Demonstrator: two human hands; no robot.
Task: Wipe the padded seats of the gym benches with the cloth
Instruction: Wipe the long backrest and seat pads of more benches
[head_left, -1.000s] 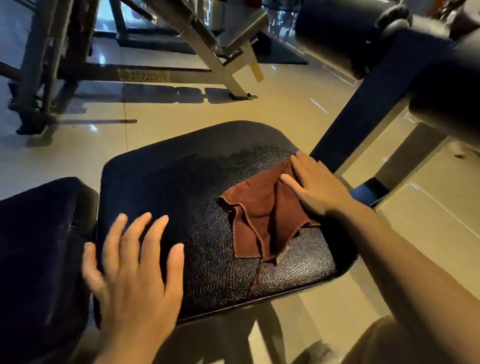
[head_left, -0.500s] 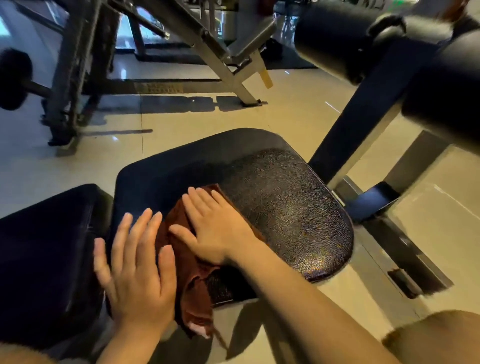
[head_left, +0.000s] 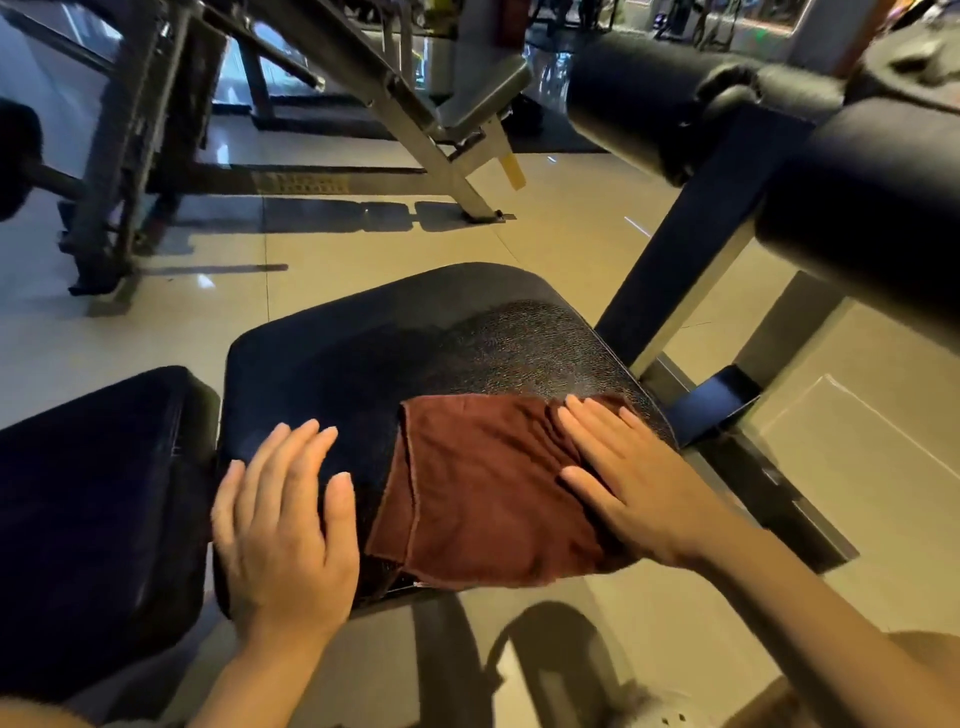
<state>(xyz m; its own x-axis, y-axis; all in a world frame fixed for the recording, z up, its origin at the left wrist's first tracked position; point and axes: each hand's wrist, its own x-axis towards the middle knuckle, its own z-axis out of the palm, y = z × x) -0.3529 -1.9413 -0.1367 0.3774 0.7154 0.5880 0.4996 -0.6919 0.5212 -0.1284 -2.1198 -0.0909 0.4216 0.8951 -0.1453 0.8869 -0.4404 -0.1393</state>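
Note:
A black padded bench seat (head_left: 395, 353) fills the middle of the view, its far right part shiny and damp. A dark red cloth (head_left: 483, 483) lies spread over the seat's near right corner, partly folded along its left edge. My right hand (head_left: 628, 478) presses flat on the cloth's right side, fingers straight and pointing away. My left hand (head_left: 285, 525) rests flat on the seat's near left corner, fingers straight, just left of the cloth and not touching it.
A second black pad (head_left: 98, 499) adjoins the seat on the left. Black roller pads (head_left: 649, 98) on a dark steel post (head_left: 691, 249) rise to the right. Another machine frame (head_left: 415, 130) stands across the tiled floor (head_left: 597, 223).
My right hand swept the cloth from the seat's right side to its near left, then back to the near right corner. The left hand stayed planted on the near left corner.

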